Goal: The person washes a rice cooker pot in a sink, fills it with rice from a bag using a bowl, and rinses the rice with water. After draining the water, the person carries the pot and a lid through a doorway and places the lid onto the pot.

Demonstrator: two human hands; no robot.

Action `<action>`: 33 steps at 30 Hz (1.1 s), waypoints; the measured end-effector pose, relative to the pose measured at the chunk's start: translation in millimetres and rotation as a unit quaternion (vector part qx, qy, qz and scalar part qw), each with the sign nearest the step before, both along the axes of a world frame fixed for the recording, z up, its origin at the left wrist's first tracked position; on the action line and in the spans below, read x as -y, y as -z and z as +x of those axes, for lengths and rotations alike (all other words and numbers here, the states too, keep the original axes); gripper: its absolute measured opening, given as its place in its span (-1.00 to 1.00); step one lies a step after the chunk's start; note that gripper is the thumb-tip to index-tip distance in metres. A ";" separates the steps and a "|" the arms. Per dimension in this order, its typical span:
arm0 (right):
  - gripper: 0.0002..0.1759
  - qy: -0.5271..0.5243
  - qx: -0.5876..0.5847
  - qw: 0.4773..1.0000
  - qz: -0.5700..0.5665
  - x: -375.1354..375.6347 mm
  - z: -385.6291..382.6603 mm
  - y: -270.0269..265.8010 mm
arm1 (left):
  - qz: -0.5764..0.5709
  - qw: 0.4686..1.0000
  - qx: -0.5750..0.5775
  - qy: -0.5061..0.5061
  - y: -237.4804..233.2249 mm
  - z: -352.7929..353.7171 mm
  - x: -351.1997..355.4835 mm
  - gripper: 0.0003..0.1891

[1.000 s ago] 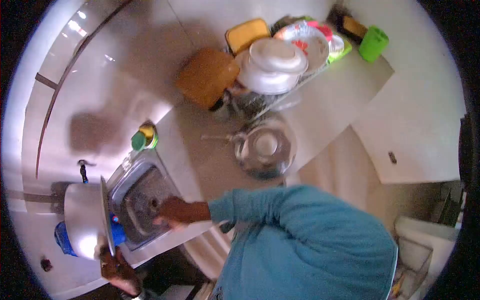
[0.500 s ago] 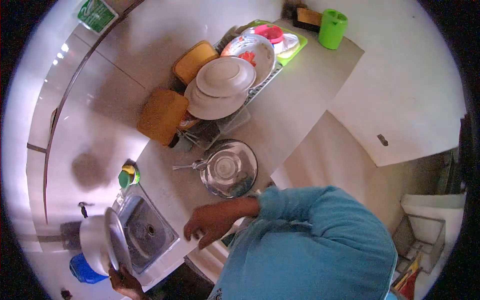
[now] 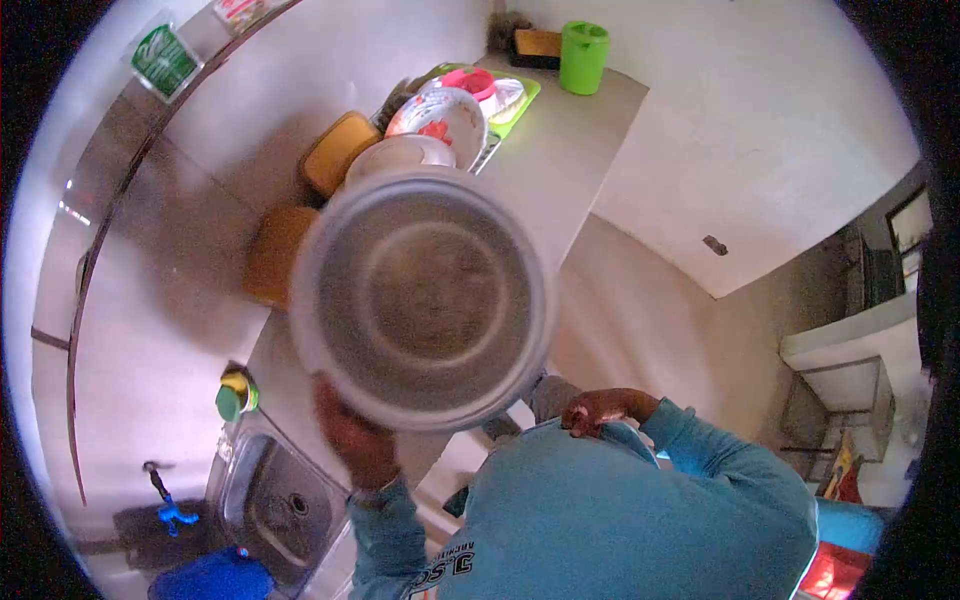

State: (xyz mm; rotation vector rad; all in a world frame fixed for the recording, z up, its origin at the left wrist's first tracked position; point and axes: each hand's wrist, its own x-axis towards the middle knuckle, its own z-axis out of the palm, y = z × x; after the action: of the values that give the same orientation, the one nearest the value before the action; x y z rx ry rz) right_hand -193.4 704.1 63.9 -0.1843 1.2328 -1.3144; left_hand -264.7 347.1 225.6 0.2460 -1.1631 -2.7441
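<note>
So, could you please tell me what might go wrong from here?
The wide, round grey metal pot could slip or tip, since only the left hand supports it, near the rim; the right hand is at the teal fabric shirt. It also hides part of the pale flat countertop, so it might bump the round white dish beyond it.

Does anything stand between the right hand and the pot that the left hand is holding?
Nothing visible blocks it. The right hand is at the hem of the teal shirt, with a gap to the pot, gripped by the left hand at its lower-left rim. Grey cloth shows in that gap, apparently lower down.
</note>
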 end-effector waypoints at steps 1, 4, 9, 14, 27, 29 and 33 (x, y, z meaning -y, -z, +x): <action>-0.63 0.017 -0.049 0.998 0.033 -4.0 2.3 -1.2 | 0.000 0.999 0.023 0.024 2.1 -14.0 -29.2 -0.55; -0.66 0.111 -0.190 0.972 0.086 -50.6 -2.7 20.2 | -0.017 0.993 0.080 0.085 27.1 -41.9 -81.8 -0.58; -0.73 0.182 -0.008 0.965 0.188 -95.0 -46.7 -52.8 | 0.017 0.978 0.150 0.143 66.5 -89.9 -138.2 -0.67; -0.81 0.122 -0.143 0.967 0.169 -199.3 -128.7 -13.7 | 0.035 0.978 0.171 0.112 81.5 -146.0 -193.6 -0.73; -0.57 0.320 -0.605 0.714 0.146 -121.4 -645.3 -67.8 | -0.078 0.967 0.214 -0.112 70.4 -177.0 -283.4 -0.76; -0.58 0.296 -0.619 0.689 0.235 -98.4 -664.4 -80.4 | -0.146 0.959 0.199 -0.141 73.9 -171.2 -292.1 -0.78; -0.55 0.213 -0.600 0.706 0.309 -98.5 -703.0 -62.4 | -0.484 0.834 0.200 -0.172 93.9 -150.0 -276.8 -0.80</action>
State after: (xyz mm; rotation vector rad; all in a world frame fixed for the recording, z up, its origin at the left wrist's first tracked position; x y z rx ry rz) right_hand -896.4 802.6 126.3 -0.2935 2.9275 -0.9965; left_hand -414.7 623.9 131.6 0.7955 -2.1662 -1.5403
